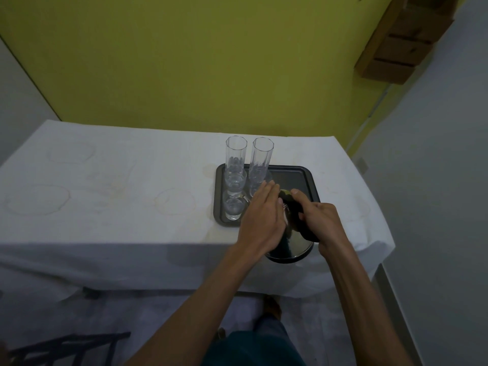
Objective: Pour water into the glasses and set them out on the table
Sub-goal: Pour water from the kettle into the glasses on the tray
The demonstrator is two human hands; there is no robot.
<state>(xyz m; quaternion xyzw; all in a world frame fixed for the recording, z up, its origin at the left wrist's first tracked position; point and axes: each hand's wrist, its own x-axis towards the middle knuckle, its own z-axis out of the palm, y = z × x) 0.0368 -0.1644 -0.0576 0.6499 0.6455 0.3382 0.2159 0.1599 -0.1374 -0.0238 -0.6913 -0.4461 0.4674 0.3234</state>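
Note:
A dark tray [306,172] sits right of centre on the white-clothed table [118,180]. Two tall clear glasses [235,151] [262,153] stand along the tray's far left side. In front of them stand shorter glasses [235,182] [233,208], and another [266,178] is partly hidden by my fingers. A shiny steel jug [293,245] with a black handle is at the tray's near edge. My right hand [323,220] is shut on the handle. My left hand [261,216] lies flat against the jug's left side, fingers straight. Whether the glasses hold water is unclear.
A yellow wall rises just behind the table. A wooden shelf [404,40] hangs at the upper right. A dark chair [66,347] stands at the lower left, below the table's near edge. Faint ring stains mark the cloth on the left.

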